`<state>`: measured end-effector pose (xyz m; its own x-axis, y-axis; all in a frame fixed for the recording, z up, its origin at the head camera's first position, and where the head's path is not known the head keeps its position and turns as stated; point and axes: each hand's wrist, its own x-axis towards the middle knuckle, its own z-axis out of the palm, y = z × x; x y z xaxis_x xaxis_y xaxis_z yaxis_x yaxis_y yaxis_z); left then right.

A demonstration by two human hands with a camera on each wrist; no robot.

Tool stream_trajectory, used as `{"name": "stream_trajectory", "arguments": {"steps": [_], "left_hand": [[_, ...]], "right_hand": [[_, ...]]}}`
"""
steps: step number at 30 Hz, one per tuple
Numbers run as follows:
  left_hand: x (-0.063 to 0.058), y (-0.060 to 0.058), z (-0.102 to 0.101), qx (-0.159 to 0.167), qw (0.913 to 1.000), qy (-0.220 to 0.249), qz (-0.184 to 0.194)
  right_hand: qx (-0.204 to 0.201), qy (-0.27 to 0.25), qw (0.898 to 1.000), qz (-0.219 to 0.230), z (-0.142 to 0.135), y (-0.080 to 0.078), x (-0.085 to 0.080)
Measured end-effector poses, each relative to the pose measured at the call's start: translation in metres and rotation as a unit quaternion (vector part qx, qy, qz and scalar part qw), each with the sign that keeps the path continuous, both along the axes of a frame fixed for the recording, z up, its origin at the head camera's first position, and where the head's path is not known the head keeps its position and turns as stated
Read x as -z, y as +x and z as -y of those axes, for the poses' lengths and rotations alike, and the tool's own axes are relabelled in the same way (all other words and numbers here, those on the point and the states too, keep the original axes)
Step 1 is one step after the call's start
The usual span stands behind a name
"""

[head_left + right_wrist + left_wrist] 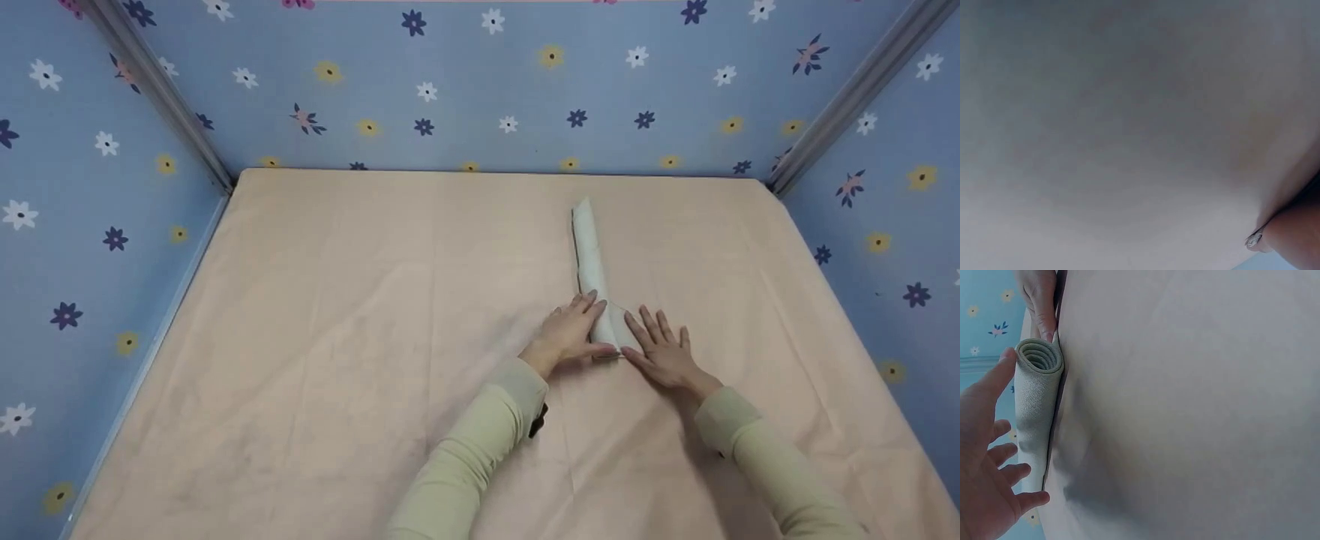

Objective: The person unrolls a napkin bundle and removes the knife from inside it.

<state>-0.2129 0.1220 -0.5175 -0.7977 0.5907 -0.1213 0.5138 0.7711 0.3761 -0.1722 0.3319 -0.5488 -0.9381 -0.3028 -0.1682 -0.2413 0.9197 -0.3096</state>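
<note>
A pale green mat (pixel 590 255), its exact kind unclear, lies rolled into a long tube on the cloth-covered table. The left wrist view shows the spiral layers at the near end of the roll (pixel 1039 391). My left hand (pixel 568 334) rests along the roll's left side with fingers extended and thumb by its near end. On the right, my right hand (pixel 667 358) lies flat with spread fingers, its fingertips and thumb at the short unrolled flap (pixel 621 328). Only part of a finger or thumb (pixel 1292 239) shows in the right wrist view; the rest is blurred cloth.
A peach cloth (pixel 337 300) with creases covers the table. Blue flowered panels (pixel 465 82) stand behind and on both sides, joined by grey corner posts (pixel 161 90).
</note>
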Motion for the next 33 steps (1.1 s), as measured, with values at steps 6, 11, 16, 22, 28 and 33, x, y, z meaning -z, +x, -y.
{"name": "stream_trajectory", "arguments": {"steps": [6, 11, 16, 22, 28, 33], "left_hand": [[-0.002, -0.004, -0.01, -0.001, 0.9999, -0.012, -0.007], [-0.003, -0.003, -0.019, 0.005, 0.9997, -0.017, -0.018], [-0.001, -0.002, -0.027, 0.014, 0.9984, -0.039, -0.037], [0.004, -0.002, -0.033, 0.022, 0.9952, -0.074, -0.06], [0.007, -0.003, -0.035, 0.032, 0.9929, -0.094, -0.065], [0.008, -0.003, -0.032, 0.036, 0.9935, -0.096, -0.05]], "right_hand": [[0.001, -0.005, 1.0, -0.001, -0.001, 0.001, 0.001], [0.001, -0.005, 1.0, -0.007, -0.001, 0.001, 0.002], [-0.002, -0.003, 1.0, -0.001, -0.002, 0.001, 0.002], [-0.006, -0.008, 1.0, 0.003, -0.002, 0.001, 0.001], [-0.003, -0.006, 1.0, 0.004, -0.001, 0.001, 0.0], [-0.004, 0.0, 1.0, 0.004, 0.0, 0.0, 0.0]]}}
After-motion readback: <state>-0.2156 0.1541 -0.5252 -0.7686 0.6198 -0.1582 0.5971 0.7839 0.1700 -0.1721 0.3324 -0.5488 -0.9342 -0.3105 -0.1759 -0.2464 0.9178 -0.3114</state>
